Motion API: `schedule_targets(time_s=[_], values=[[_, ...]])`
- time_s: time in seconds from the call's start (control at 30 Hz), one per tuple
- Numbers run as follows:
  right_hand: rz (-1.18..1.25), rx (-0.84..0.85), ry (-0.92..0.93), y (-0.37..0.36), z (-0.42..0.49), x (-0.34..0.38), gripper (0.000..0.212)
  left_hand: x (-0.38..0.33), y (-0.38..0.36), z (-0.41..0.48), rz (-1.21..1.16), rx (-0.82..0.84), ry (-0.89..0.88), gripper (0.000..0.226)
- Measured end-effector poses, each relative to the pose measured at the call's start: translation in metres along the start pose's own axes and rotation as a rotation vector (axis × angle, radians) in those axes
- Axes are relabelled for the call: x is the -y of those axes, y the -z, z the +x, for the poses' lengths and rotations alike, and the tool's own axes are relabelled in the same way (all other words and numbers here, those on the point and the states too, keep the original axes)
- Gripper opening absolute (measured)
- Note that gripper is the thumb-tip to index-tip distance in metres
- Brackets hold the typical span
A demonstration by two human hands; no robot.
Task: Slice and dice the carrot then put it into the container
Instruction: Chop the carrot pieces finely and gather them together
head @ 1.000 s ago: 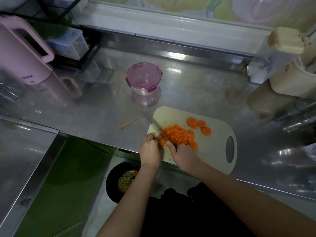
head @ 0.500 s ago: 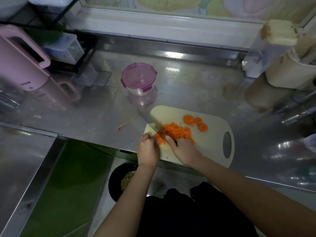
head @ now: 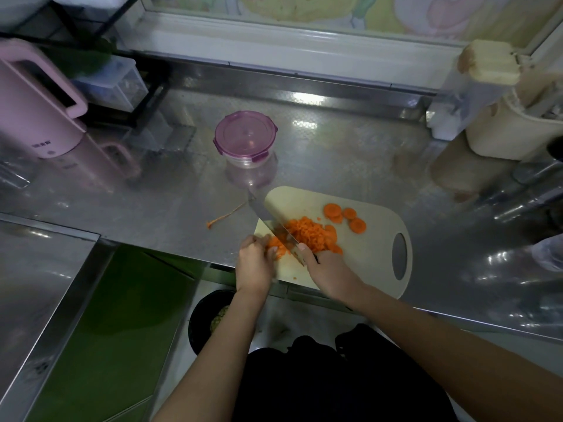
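Steel tabletop [head: 350,153] carries a pink jug [head: 33,117] far left and a purple-lidded container [head: 245,138] behind the cutting board [head: 374,257], where diced carrot [head: 307,234] lies heaped between both hands, the left hand [head: 254,264] curled on its left edge, the right hand [head: 327,269] gripping the knife [head: 268,217] laid across it.
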State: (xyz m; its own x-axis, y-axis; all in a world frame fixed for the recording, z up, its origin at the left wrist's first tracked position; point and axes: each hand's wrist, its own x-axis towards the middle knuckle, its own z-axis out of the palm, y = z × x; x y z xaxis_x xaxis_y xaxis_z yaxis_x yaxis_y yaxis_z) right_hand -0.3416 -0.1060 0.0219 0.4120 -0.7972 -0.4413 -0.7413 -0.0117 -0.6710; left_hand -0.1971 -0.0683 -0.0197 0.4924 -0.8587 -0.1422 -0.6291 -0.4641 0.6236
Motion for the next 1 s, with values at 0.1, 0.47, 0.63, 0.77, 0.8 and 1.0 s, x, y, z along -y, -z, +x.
schedule_targets(time_s=[0.1,0.47,0.63,0.77,0.8,1.0], values=[[-0.015,-0.008,0.004,-0.002,0.002,0.001,0.067,0.000,-0.002,0.001,0.012,0.022,-0.006,0.025],[-0.122,0.062,-0.077,-0.008,0.011,0.014,0.063,-0.004,0.001,0.006,0.168,0.027,0.013,0.021],[-0.079,0.103,-0.038,-0.008,0.009,0.011,0.045,-0.003,0.000,0.007,0.160,0.027,0.000,0.019],[-0.073,0.113,-0.028,-0.012,0.010,0.009,0.040,-0.002,0.000,0.006,0.175,0.028,-0.005,0.019],[-0.081,0.106,-0.029,-0.013,0.012,0.009,0.043,-0.002,0.000,0.006,0.178,0.032,-0.004,0.020],[-0.080,0.066,-0.047,-0.009,0.017,0.006,0.064,-0.001,-0.002,0.003,0.164,0.038,-0.012,0.021]])
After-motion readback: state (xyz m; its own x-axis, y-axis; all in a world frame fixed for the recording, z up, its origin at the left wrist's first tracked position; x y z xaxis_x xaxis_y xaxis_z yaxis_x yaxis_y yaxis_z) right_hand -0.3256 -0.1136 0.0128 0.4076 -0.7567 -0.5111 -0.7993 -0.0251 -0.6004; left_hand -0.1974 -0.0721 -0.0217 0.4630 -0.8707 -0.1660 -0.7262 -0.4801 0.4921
